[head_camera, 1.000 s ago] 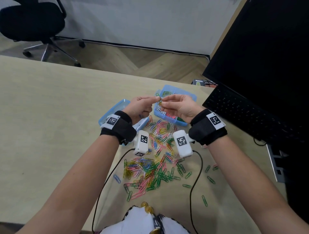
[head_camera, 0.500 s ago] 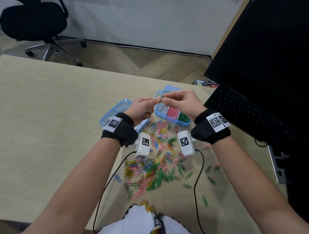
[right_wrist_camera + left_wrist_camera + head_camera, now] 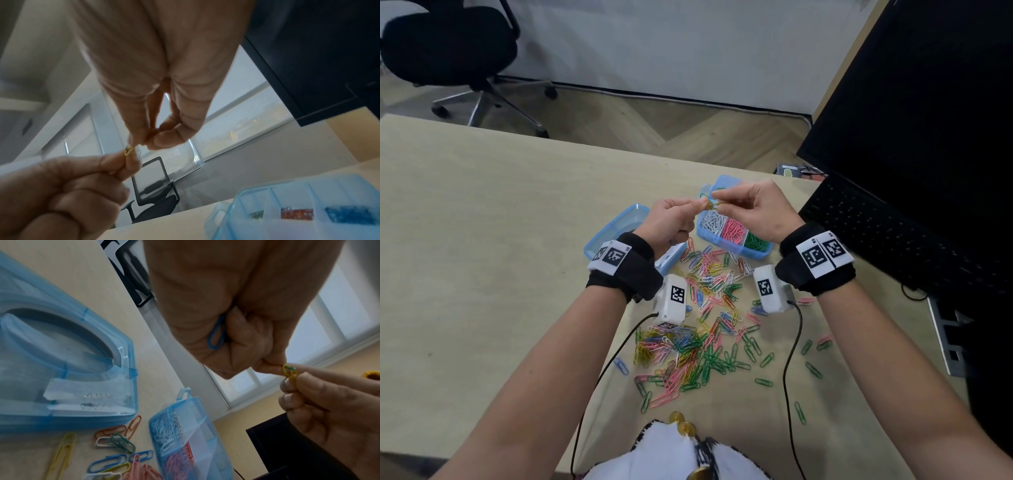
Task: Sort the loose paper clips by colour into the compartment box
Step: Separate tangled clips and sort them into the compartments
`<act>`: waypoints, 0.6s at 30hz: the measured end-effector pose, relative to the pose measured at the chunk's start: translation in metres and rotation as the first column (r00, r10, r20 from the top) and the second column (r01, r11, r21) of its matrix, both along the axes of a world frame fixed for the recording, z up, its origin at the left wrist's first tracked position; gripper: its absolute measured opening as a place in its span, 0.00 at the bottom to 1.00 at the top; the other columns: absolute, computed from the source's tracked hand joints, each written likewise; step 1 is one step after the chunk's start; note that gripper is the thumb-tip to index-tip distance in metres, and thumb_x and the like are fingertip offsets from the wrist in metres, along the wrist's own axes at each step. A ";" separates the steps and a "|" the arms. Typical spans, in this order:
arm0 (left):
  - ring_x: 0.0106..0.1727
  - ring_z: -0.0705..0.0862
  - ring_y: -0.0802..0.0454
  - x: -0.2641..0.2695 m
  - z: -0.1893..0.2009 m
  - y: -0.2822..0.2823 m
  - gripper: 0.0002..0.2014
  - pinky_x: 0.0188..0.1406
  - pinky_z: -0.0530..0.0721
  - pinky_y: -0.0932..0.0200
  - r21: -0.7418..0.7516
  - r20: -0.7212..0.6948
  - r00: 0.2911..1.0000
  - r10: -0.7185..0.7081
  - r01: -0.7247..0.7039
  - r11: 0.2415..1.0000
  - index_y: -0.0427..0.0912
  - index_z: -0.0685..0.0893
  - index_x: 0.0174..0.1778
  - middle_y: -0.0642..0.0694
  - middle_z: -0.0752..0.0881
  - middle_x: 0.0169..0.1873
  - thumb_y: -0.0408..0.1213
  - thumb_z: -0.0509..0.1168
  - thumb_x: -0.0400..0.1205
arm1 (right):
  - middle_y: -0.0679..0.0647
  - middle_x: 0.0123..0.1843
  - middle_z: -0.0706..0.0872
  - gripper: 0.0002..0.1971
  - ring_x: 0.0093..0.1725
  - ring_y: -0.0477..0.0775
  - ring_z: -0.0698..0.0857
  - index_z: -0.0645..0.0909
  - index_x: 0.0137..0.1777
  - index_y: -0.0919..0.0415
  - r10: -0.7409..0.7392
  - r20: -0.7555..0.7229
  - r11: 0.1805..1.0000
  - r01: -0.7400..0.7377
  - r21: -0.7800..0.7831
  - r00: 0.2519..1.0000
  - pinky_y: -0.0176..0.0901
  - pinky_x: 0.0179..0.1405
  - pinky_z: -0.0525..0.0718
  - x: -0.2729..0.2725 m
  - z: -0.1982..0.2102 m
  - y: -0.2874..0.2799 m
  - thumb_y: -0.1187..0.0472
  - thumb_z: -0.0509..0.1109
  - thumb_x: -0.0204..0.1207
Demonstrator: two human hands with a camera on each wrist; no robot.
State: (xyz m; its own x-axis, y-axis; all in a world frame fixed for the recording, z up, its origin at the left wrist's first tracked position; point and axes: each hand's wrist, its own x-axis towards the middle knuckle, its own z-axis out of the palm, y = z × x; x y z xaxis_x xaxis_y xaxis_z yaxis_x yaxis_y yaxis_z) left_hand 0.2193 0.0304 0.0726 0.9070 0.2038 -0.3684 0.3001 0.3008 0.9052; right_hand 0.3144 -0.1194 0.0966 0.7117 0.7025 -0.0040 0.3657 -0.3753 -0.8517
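Above the compartment box (image 3: pixel 732 236), a yellow clip (image 3: pixel 289 374) hooked into a green clip (image 3: pixel 290 368) is being pinched from both sides, by the left hand (image 3: pixel 671 219) and by the right hand (image 3: pixel 760 209); a blue clip (image 3: pixel 216 335) is also being kept inside the curled left fingers. To separate them well, the two clips are probably better slid apart along the wire than pulled, so that neither is bent. The loose paper clips (image 3: pixel 705 329) are being left in a heap on the desk (image 3: pixel 482 257), just before the box.
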 end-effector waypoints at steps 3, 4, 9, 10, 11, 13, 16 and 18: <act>0.19 0.57 0.60 -0.001 0.001 -0.002 0.08 0.13 0.58 0.69 0.005 -0.003 1.000 0.003 -0.003 1.000 0.40 0.85 0.40 0.56 0.61 0.17 0.36 0.65 0.84 | 0.45 0.42 0.84 0.12 0.41 0.36 0.82 0.87 0.58 0.65 0.013 0.192 0.998 -0.003 -0.055 0.981 0.21 0.47 0.78 0.001 0.003 0.001 0.64 0.74 0.76; 0.19 0.57 0.60 -0.002 0.001 -0.003 0.09 0.13 0.58 0.69 0.006 -0.002 1.000 0.015 -0.015 1.000 0.40 0.85 0.39 0.56 0.61 0.17 0.36 0.65 0.84 | 0.45 0.41 0.83 0.12 0.39 0.35 0.81 0.87 0.58 0.64 0.029 0.237 0.997 -0.010 -0.079 0.971 0.19 0.44 0.76 0.001 0.005 0.001 0.63 0.74 0.76; 0.18 0.57 0.60 0.001 0.001 -0.003 0.07 0.12 0.56 0.69 -0.074 -0.019 0.987 0.159 -0.160 0.984 0.40 0.86 0.39 0.56 0.61 0.17 0.35 0.66 0.83 | 0.57 0.41 0.85 0.13 0.34 0.45 0.76 0.88 0.57 0.61 0.109 0.357 0.986 -0.054 -0.160 0.928 0.22 0.36 0.70 -0.002 0.004 0.001 0.60 0.76 0.73; 0.18 0.57 0.61 0.002 0.001 -0.003 0.07 0.12 0.56 0.69 -0.098 -0.031 0.982 0.185 -0.187 0.977 0.41 0.85 0.39 0.56 0.60 0.17 0.35 0.66 0.83 | 0.59 0.42 0.85 0.13 0.34 0.47 0.76 0.89 0.56 0.62 0.126 0.390 0.984 -0.065 -0.166 0.912 0.23 0.36 0.69 -0.003 0.002 0.002 0.62 0.77 0.73; 0.18 0.57 0.61 0.002 0.002 -0.003 0.08 0.12 0.55 0.70 -0.124 -0.043 0.977 0.208 -0.211 0.970 0.41 0.85 0.38 0.56 0.60 0.17 0.35 0.66 0.83 | 0.61 0.41 0.85 0.12 0.34 0.48 0.76 0.89 0.55 0.64 0.140 0.427 0.983 -0.075 -0.166 0.893 0.25 0.36 0.68 -0.004 0.000 0.003 0.63 0.77 0.72; 0.19 0.56 0.61 0.003 0.003 -0.003 0.09 0.12 0.53 0.69 -0.157 -0.069 0.967 0.247 -0.255 0.954 0.43 0.83 0.35 0.56 0.59 0.18 0.35 0.66 0.83 | 0.63 0.39 0.83 0.09 0.33 0.48 0.75 0.90 0.51 0.66 0.158 0.476 0.983 -0.091 -0.161 0.865 0.32 0.38 0.70 -0.008 -0.002 0.005 0.65 0.74 0.73; 0.18 0.56 0.61 0.002 0.005 -0.003 0.10 0.12 0.52 0.69 -0.165 -0.078 0.955 0.285 -0.295 0.941 0.43 0.82 0.34 0.56 0.58 0.18 0.35 0.67 0.82 | 0.62 0.40 0.80 0.08 0.35 0.49 0.76 0.88 0.48 0.69 0.143 0.519 0.988 -0.090 -0.126 0.843 0.39 0.37 0.75 -0.008 -0.004 0.007 0.66 0.71 0.75; 0.18 0.56 0.61 0.001 0.005 -0.004 0.09 0.11 0.53 0.69 -0.184 -0.075 0.951 0.300 -0.309 0.933 0.42 0.83 0.36 0.56 0.59 0.18 0.35 0.67 0.82 | 0.59 0.45 0.77 0.12 0.38 0.49 0.76 0.85 0.53 0.69 0.134 0.488 0.989 -0.085 -0.121 0.862 0.40 0.40 0.78 -0.010 -0.005 0.007 0.61 0.74 0.74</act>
